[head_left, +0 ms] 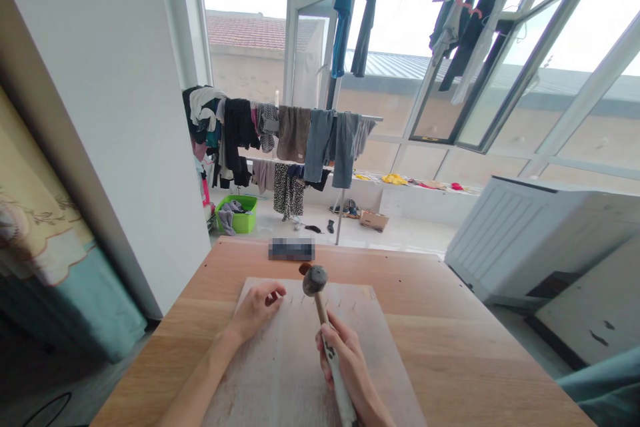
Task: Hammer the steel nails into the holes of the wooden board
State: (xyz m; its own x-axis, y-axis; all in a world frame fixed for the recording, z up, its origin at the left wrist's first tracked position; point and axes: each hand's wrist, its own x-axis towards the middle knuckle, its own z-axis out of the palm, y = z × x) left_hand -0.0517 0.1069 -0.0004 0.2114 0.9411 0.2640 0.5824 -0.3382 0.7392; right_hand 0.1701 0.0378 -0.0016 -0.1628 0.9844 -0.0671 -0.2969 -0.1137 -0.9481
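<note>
In my right hand [345, 350] is the handle of a mallet [315, 280] with a rounded dark grey head, raised above a pale wooden board [300, 353]. My left hand [260, 303] rests at the board's left far side, its fingers loosely curled with thumb and forefinger apart. Nothing shows between them. Several thin nails [340, 303] stand in a row across the far part of the board, some leaning slightly. The mallet head hides part of that row. A small brown round thing [304, 269] shows behind the head; what it is I cannot tell.
The board lies on a wooden table [475, 340]. A blurred dark block [291, 249] sits near its far edge. Beyond stand a laundry rack [295, 133] and a green basket [237, 213]. A white ribbed cabinet [520, 240] is to the right, a curtain [65, 247] to the left.
</note>
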